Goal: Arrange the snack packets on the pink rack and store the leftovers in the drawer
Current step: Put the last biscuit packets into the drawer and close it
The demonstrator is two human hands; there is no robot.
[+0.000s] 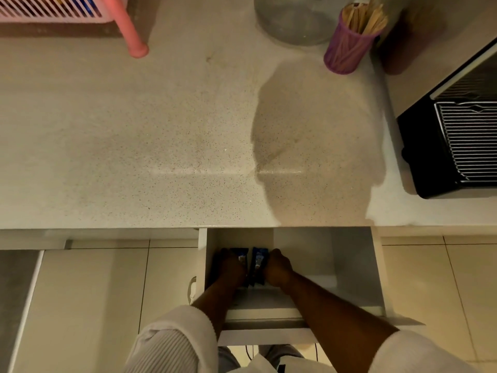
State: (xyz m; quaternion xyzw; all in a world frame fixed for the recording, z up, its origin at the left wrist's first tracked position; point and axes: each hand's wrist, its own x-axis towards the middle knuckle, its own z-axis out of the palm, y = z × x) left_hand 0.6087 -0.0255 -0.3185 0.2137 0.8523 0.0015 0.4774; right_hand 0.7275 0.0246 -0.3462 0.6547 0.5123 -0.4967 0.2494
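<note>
A white drawer (352, 267) stands pulled out below the counter edge. Both my hands reach down into its left part. My left hand (230, 266) grips a dark blue snack packet (240, 253), most of it hidden under the hand. My right hand (277, 267) holds a second blue snack packet (258, 262) that stands on its edge between the two hands. The pink rack (53, 9) shows at the top left corner, one pink leg (129, 30) resting on the counter; coloured packets are glimpsed through its slats.
The speckled counter (134, 130) spans the view. A purple cup of wooden sticks (349, 41) and a clear round container (293, 20) stand at the back. A black appliance with a wire grille (457, 141) sits at the right. Tiled floor lies below.
</note>
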